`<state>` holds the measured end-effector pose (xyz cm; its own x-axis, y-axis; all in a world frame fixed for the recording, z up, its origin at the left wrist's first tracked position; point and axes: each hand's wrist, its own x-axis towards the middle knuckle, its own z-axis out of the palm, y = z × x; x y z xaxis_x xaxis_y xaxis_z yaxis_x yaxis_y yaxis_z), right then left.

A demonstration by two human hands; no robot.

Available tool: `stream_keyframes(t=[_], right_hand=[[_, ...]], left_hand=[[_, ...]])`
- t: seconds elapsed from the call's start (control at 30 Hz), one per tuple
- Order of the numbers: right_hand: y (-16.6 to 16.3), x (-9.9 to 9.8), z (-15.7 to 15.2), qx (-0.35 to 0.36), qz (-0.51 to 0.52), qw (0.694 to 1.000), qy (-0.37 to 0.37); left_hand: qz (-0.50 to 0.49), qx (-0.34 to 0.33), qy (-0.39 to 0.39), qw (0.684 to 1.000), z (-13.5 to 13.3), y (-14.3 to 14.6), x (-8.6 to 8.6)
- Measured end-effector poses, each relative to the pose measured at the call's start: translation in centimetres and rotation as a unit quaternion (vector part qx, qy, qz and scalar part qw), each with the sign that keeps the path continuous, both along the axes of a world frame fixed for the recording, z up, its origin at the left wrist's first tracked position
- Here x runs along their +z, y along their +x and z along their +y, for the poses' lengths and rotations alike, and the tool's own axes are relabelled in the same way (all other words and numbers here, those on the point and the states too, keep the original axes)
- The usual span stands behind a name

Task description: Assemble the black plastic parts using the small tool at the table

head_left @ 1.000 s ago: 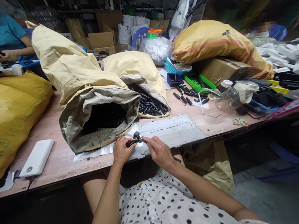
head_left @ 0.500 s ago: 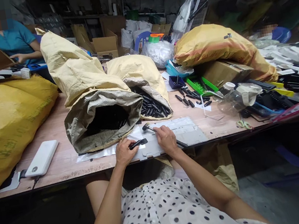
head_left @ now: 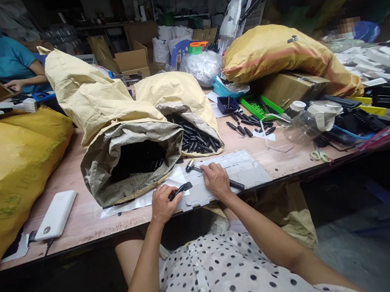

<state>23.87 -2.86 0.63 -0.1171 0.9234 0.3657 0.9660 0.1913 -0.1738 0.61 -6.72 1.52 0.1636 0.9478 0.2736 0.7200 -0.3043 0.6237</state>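
My left hand [head_left: 163,203] is closed on a slim black plastic part [head_left: 184,187] whose flat end points right. In my right hand [head_left: 216,180] is a small hammer [head_left: 237,185], gripped around its dark handle, with the metal head left of my fingers. Both hands are just over a grey board [head_left: 247,167] at the table's front edge. Behind them, an open paper sack [head_left: 106,151] has a dark inside, with few details showing. The sack beside it [head_left: 173,87] holds many black parts [head_left: 197,138].
A white power bank [head_left: 56,215] and a big yellow sack [head_left: 15,171] are at left. To the right lie loose black parts [head_left: 248,131], a green tray [head_left: 274,108], a clear plastic jar [head_left: 299,129] and scissors [head_left: 320,156]. A person in blue [head_left: 21,60] sits at far left.
The camera view has shifted slightly. My left hand has tilted the black part a little, its flat end rising. The hammer stays in my right hand in nearly the same place.
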Motion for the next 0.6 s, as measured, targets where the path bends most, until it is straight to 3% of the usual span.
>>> stream_keyframes(t=[0.17,0.4,0.6], right_hand=[[0.0,0.0,0.0,0.006,0.009,1.000,0.004],[-0.3,0.2,-0.1,-0.004,0.008,1.000,0.000],[-0.3,0.1,-0.1,-0.002,0.013,1.000,0.006]], left_hand=[[0.023,-0.042,0.015,0.999,-1.0,0.3,0.7],[-0.025,-0.084,0.025,0.996,-1.8,-0.1,1.1],[0.020,-0.139,0.033,0.990,-5.3,-0.1,0.2]])
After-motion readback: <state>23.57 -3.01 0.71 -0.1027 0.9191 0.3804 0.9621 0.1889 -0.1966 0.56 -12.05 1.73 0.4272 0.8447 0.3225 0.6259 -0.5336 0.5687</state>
